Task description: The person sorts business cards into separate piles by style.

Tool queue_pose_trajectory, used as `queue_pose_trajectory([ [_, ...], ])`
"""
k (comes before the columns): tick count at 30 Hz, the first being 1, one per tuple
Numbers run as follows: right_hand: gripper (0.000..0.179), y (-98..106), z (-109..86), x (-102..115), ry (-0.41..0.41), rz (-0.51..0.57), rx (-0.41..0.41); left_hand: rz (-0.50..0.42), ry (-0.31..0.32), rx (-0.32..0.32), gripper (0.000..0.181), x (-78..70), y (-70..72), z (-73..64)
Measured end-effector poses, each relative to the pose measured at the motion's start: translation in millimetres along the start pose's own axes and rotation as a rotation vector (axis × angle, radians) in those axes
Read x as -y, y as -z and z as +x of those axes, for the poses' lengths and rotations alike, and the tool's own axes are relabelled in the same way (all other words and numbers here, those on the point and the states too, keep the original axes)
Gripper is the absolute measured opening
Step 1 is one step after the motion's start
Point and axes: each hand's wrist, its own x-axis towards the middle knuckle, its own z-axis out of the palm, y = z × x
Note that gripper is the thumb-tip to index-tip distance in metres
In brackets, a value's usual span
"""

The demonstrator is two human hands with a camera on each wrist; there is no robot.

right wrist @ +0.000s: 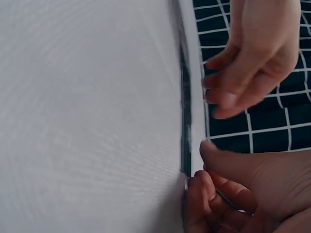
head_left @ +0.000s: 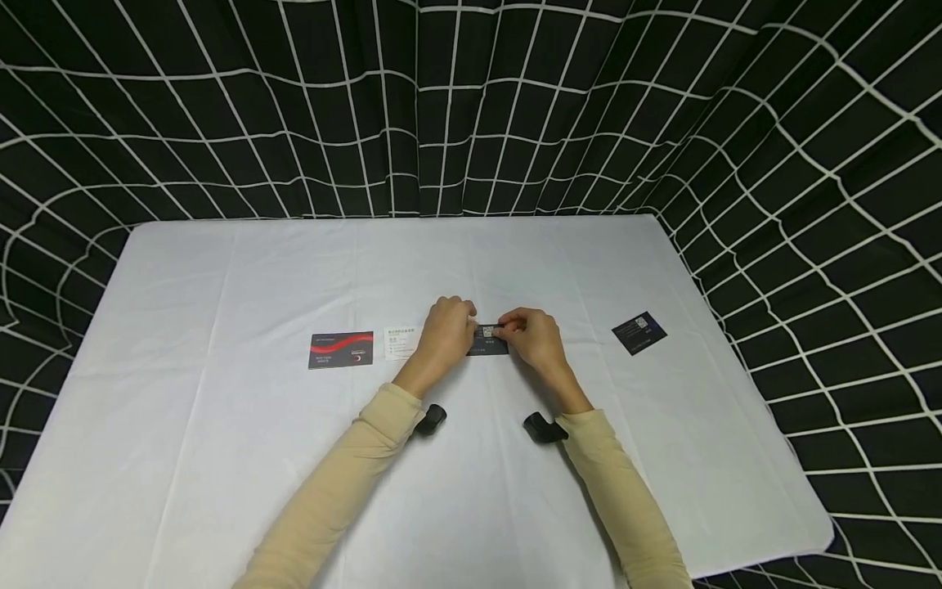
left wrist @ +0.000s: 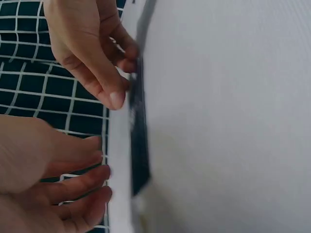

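Observation:
A dark business card [head_left: 487, 343] with a small printed square code lies on the white table between the two hands. At its right end, my right hand [head_left: 537, 337] pinches the card near the far corner with thumb and fingertips. My left hand [head_left: 447, 331] is by the left end, its fingers loosely bent with nothing between them, as the left wrist view shows. The dark card [left wrist: 139, 131] appears almost edge-on there. Partly behind the left hand is a white printed card [head_left: 400, 343]. Farther left lies a dark card with a red wavy stripe [head_left: 341, 350].
Another dark card [head_left: 639, 333] with a square code lies turned at an angle to the right. White cloth covers the table [head_left: 221, 458]. Black curtain with white netting [head_left: 441, 106] rises behind it and along the sides. Black wrist devices [head_left: 543, 428] sit at both sleeves.

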Motion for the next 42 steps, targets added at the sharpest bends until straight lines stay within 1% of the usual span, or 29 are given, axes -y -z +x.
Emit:
queue_pose_trajectory([
  [1,0.021,1.6,-1.5,-1.2,-0.001,0.004,0.000,-0.028,-0.009,-0.020,0.017,-3.6,0.4,-0.4],
  [4,0.023,7.8,-5.2,-6.2,-0.009,0.022,0.010,-0.155,-0.046,-0.057,0.020,-15.4,1.2,-1.7],
  [7,0.023,15.1,-7.4,-11.4,-0.014,0.029,0.011,-0.301,-0.070,-0.051,0.022,-24.7,-2.4,-1.4],
  [10,0.023,23.7,-10.2,-16.0,-0.016,0.031,0.011,-0.401,-0.076,-0.030,0.023,-30.3,-10.5,-0.5],
  [12,0.025,30.7,-12.9,-19.2,-0.024,0.049,0.026,-0.432,-0.062,-0.011,0.024,-33.7,-15.9,-0.3],
  [15,0.030,43.8,-17.8,-22.5,-0.043,0.141,0.076,-0.452,-0.028,0.029,0.027,-39.0,-21.9,-0.1],
  [18,0.036,58.7,-22.8,-25.4,-0.073,0.267,0.130,-0.485,0.029,0.091,0.035,-45.5,-25.4,0.2],
  [20,0.041,68.4,-25.1,-28.8,-0.091,0.301,0.153,-0.535,0.073,0.143,0.041,-50.3,-27.5,0.6],
  [21,0.042,73.3,-25.6,-31.4,-0.102,0.313,0.152,-0.588,0.098,0.176,0.043,-53.1,-28.6,1.1],
  [22,0.044,77.8,-25.7,-34.8,-0.109,0.312,0.148,-0.663,0.128,0.215,0.045,-56.5,-29.9,1.6],
  [23,0.046,82.6,-26.2,-38.2,-0.118,0.300,0.137,-0.770,0.167,0.264,0.047,-59.8,-32.0,1.8],
  [25,0.047,92.6,-26.3,-47.7,-0.125,0.238,0.101,-1.051,0.268,0.357,0.049,-68.0,-36.5,1.7],
  [27,0.047,103.5,-27.0,-58.3,-0.134,0.172,0.042,-1.352,0.391,0.427,0.052,-78.1,-41.7,1.4],
  [29,0.047,113.8,-26.4,-68.6,-0.143,0.080,-0.010,-1.596,0.513,0.452,0.054,-87.1,-47.5,1.4],
  [30,0.048,119.0,-25.7,-74.3,-0.149,0.039,-0.033,-1.683,0.555,0.449,0.055,-91.9,-50.5,1.9],
  [31,0.048,124.0,-25.4,-80.0,-0.155,0.015,-0.050,-1.748,0.588,0.443,0.056,-96.3,-54.4,2.8],
  [32,0.048,128.9,-25.1,-85.5,-0.166,-0.009,-0.066,-1.795,0.618,0.433,0.057,-100.4,-58.6,3.4],
  [34,0.050,138.2,-24.1,-96.8,-0.195,-0.042,-0.087,-1.860,0.663,0.424,0.059,-107.7,-68.2,5.3],
  [38,0.052,152.1,-20.4,-117.1,-0.258,-0.070,-0.102,-1.932,0.703,0.419,0.066,-119.3,-86.0,8.4],
  [42,0.055,157.4,-11.6,-133.8,-0.303,-0.089,-0.131,-2.008,0.727,0.378,0.076,-127.8,-96.0,11.4],
])
